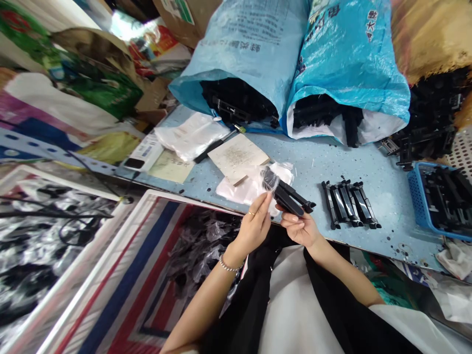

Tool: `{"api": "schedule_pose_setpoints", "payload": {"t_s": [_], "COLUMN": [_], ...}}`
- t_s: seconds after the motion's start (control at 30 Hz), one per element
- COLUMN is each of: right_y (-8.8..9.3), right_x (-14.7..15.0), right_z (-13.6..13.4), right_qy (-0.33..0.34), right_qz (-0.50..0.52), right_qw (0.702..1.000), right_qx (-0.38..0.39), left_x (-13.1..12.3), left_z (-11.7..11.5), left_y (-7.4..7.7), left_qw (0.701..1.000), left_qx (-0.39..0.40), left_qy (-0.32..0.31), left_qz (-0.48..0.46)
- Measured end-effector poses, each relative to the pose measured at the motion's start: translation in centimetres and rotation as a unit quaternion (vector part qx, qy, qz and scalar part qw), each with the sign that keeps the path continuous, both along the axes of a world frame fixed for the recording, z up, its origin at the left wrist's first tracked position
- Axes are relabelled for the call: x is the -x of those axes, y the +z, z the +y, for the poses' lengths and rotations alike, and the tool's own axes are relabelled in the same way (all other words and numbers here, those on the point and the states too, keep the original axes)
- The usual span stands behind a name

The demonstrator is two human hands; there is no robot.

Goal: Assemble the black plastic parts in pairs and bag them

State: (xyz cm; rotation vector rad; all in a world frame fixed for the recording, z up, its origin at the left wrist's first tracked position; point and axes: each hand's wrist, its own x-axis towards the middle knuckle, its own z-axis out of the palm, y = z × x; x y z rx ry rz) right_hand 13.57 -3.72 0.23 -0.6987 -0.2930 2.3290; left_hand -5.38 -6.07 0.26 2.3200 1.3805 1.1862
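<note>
Fingers (pixel 264 200) of the left hand (pixel 252 223) are pinched together at the mouth of a clear bag (pixel 270 178), while those of the right hand (pixel 301 230) are clamped around the near end of some black parts (pixel 289 199), can't tell if it's one or two. Far end of those sits up against the clear bag, looks like it's partly inside, and the whole lot is held up over the front edge of the bench (pixel 306 169). Left hand's got a ring (pixel 251 213) on, plus a beaded bracelet (pixel 227 265) at the wrist. Just beyond the hands there's a loose heap of white bags (pixel 233 192) with a pale board (pixel 236 156) partly on top. Over to the right, a neat row of black pieces (pixel 347 204) lies side by side, then a blue basket (pixel 416 194) full of similar stuff. Further back, two blue sacks (pixel 250 44) lie with their mouths facing the person, black bits showing inside, and a yellow sack (pixel 433 37) sits next to them with a dark pile (pixel 431 123) in front. Down left, below the bench, a striped bag (pixel 121 275) holds a bunch of plastic-wrapped black things (pixel 201 250).
</note>
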Motion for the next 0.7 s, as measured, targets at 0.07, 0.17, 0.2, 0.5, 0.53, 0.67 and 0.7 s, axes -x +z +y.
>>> {"api": "schedule_pose_setpoints", "payload": {"t_s": [0.07,0.17,0.2,0.5,0.53,0.67,0.7], "right_y": [0.0,0.3,0.5,5.1,5.3,4.4,4.0], "right_x": [0.3,0.7,0.8,-4.5,-6.0,-10.6,-11.2], "right_z": [0.3,0.1,-0.1,-2.1,-1.7,-0.2,0.0], "right_qy": [-0.001,-0.029,-0.043,0.166,0.166,0.167,0.185], "right_qz": [-0.066,-0.228,-0.286,-0.494,-0.566,-0.844,-0.859], "right_qw": [0.997,0.961,0.937,0.679,0.633,0.35,0.304], "right_qx": [-0.049,-0.154,-0.194,-0.517,-0.501,-0.37,-0.367], "left_x": [-0.8,-1.8,-2.2,5.9,7.9,12.1,12.0], "left_z": [-0.6,-0.9,-0.9,-6.5,-7.4,-9.1,-9.3], "left_y": [0.2,0.6,0.8,5.5,4.9,-2.6,-4.9], "left_qw": [0.999,0.994,0.992,0.965,0.951,0.88,0.877], "left_qx": [-0.013,0.008,0.022,0.246,0.292,0.468,0.474], "left_qy": [-0.039,-0.107,-0.125,-0.083,-0.088,-0.028,0.01], "left_qz": [-0.007,-0.017,-0.012,0.027,0.038,0.074,0.083]}}
